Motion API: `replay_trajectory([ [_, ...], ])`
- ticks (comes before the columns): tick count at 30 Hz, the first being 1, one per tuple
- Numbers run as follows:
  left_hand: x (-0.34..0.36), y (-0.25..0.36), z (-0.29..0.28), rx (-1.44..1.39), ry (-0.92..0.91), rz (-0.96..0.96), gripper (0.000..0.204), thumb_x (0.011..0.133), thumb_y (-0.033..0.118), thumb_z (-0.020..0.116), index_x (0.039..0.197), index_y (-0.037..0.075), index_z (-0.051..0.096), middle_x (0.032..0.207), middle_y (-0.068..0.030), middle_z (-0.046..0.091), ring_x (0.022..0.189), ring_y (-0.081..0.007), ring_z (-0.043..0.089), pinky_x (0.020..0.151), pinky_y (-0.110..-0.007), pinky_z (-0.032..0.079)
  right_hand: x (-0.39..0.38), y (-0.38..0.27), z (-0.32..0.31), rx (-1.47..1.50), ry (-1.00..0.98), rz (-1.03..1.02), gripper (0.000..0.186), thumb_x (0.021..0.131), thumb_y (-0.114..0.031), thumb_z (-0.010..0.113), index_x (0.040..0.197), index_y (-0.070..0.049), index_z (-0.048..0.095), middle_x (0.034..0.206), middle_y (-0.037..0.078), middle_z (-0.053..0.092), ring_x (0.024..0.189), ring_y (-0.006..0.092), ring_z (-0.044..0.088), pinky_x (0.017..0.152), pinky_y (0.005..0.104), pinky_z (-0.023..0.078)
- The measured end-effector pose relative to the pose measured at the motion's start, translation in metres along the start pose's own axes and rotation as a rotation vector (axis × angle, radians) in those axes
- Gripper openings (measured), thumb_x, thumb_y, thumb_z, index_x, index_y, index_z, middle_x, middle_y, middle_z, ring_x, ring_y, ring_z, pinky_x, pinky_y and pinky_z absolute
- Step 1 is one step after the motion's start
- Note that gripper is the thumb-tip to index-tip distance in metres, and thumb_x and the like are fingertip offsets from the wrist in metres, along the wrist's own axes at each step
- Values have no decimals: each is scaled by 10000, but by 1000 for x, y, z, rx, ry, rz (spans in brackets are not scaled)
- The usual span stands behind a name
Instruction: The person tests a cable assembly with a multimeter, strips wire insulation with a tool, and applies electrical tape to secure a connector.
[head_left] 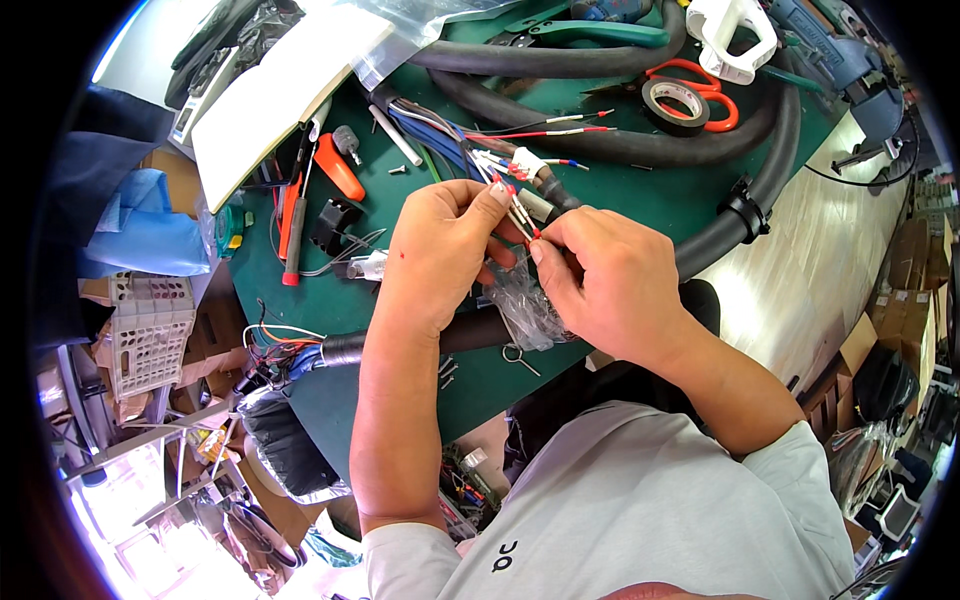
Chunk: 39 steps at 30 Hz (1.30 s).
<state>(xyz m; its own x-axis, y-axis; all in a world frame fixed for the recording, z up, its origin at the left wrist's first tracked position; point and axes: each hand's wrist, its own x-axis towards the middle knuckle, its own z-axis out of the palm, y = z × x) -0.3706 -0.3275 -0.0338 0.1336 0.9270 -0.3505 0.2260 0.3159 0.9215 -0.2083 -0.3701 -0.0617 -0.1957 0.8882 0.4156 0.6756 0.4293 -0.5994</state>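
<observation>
My left hand (445, 250) is closed in a pinch on several thin white-sleeved wires (521, 214) with red ends. Beside it, my right hand (615, 280) pinches the lower tip of one of these wires between thumb and fingers. The wires belong to a bundle (430, 128) of blue, white, red and black leads that fans out from a thick black cable. Just below the fingers lies a crumpled clear plastic bag (530, 308). Another cable end (290, 352), with loose coloured wires, passes under my left forearm.
On the green table (410, 400) are red-handled scissors (728, 112), black tape (675, 106), green-handled cutters (600, 34), an orange-handled tool (340, 168) and a screwdriver (293, 255). Thick black cable (700, 150) loops across the back and right. An open notebook (275, 110) lies at left.
</observation>
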Motion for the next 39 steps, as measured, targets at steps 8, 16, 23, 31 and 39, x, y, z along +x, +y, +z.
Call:
replay_trajectory([
  [8, 0, -1, -2, -23, -17, 0, 311, 1005, 209, 498, 903, -38, 658, 764, -82, 678, 604, -122, 619, 498, -245, 463, 0, -1, -2, 24, 22, 53, 216, 830, -116, 665, 705, -43, 505, 652, 89, 556, 599, 275, 587, 521, 390, 456],
  [16, 0, -1, -2, -26, -18, -4, 301, 982, 210, 522, 913, -50, 658, 779, -94, 688, 616, -128, 625, 503, -250, 466, 0, -1, -2, 44, -6, 81, 209, 834, -120, 666, 714, -40, 514, 663, 90, 571, 607, 277, 597, 523, 396, 459],
  [23, 0, -2, -2, -20, -19, 10, 281, 961, 206, 564, 915, -54, 658, 780, -96, 694, 622, -125, 623, 524, -257, 466, 1, -1, -3, 49, -35, 70, 200, 837, -127, 664, 724, -37, 526, 672, 92, 580, 616, 285, 603, 530, 404, 463],
  [31, 1, -4, -3, -79, -26, 24, 265, 957, 200, 565, 905, -41, 661, 766, -83, 681, 592, -108, 596, 510, -239, 453, 1, 0, -4, 21, -46, 38, 199, 844, -135, 656, 722, -42, 530, 669, 96, 580, 623, 291, 606, 531, 404, 464],
  [39, 3, -8, -3, -86, -14, 35, 269, 970, 230, 581, 933, -24, 662, 759, -64, 668, 558, -84, 577, 476, -210, 441, 0, 1, -3, -3, -36, 4, 198, 853, -134, 646, 730, -46, 518, 672, 92, 573, 626, 293, 603, 536, 406, 467],
])
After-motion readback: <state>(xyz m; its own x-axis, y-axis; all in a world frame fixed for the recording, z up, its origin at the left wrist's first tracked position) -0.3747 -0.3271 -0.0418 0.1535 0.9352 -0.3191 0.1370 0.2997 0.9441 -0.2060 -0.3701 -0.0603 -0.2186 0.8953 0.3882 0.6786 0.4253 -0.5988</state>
